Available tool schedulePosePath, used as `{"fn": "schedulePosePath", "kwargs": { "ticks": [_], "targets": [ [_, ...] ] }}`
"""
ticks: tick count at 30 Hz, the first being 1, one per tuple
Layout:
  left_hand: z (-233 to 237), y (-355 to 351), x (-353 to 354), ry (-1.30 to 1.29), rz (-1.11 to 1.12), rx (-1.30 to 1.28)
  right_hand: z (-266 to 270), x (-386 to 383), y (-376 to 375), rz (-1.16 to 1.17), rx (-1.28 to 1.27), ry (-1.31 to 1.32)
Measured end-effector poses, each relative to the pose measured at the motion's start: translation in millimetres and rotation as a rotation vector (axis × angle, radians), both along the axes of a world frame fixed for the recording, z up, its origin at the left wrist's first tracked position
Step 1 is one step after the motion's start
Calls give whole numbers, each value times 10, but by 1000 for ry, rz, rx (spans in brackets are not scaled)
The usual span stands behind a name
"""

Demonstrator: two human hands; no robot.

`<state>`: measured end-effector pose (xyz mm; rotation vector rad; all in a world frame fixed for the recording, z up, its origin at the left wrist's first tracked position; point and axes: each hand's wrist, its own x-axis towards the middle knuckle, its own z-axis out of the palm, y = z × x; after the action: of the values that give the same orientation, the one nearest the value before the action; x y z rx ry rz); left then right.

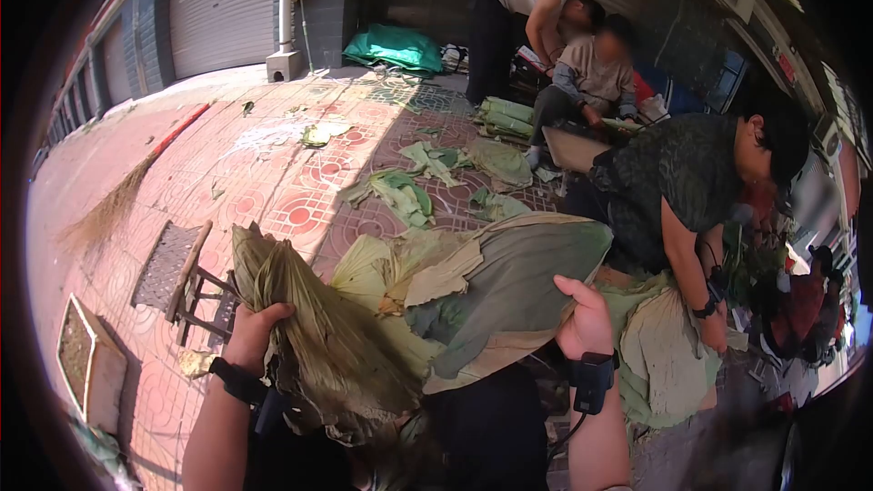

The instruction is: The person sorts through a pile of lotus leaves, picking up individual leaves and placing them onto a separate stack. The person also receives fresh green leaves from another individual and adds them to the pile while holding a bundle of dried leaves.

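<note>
My left hand [257, 335] is closed round a gathered bundle of dry, brownish-green leaves [327, 336], its thumb on top. On the right, my right hand [585, 320] grips the edge of a broad grey-green leaf [527, 273], thumb up and the other fingers partly hidden. Between my hands lie pale yellow-green and torn tan leaf pieces [382, 277], overlapping the bundle and the broad leaf. More large green leaves [664, 355] are stacked just right of my right hand, where a co-worker's hand [714, 327] touches them.
Loose leaves [400, 195] litter the tiled pavement [300, 214]. A small stool [186, 277], a box [91, 364] and a straw broom [123, 200] are at left. A person [682, 173] bends close at right; two people are farther back near a green bag [396, 47].
</note>
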<state>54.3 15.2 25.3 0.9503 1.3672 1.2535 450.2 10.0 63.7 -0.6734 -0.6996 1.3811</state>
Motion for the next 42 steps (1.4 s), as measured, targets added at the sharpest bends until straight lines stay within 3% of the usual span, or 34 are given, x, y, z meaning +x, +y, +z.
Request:
{"fn": "schedulePosePath", "kwargs": {
  "ticks": [2,5,7,13,15,20,31,34,37,38,41,42],
  "targets": [
    [-60,29,-6,-99,-8,-11,67,14,-24,-10,36,21],
    [-166,100,-95,-40,-57,32,-250,15,130,44,-24,-58],
    [-158,86,-45,-43,-44,71,-109,-194,76,73,-90,-42],
    [9,23,40,-7,-49,65,187,-661,345,294,65,-305],
    [131,-32,113,-66,21,89,295,-765,376,342,48,-198],
    [91,-17,-13,-89,-33,52,-93,-789,395,175,-20,-165],
    [18,37,-97,-68,-60,24,-159,-553,397,-16,-109,-51],
    [70,0,-61,-52,-64,14,-78,-684,313,146,-101,-81],
    [114,16,20,-108,-120,28,-106,-698,263,19,-80,-190],
    [128,7,53,-117,-121,44,-230,-624,369,103,-73,-145],
    [62,10,41,-43,-18,62,19,-709,287,41,10,-143],
    [77,-4,44,-35,-29,76,121,-772,254,162,53,-293]
  ]
}}
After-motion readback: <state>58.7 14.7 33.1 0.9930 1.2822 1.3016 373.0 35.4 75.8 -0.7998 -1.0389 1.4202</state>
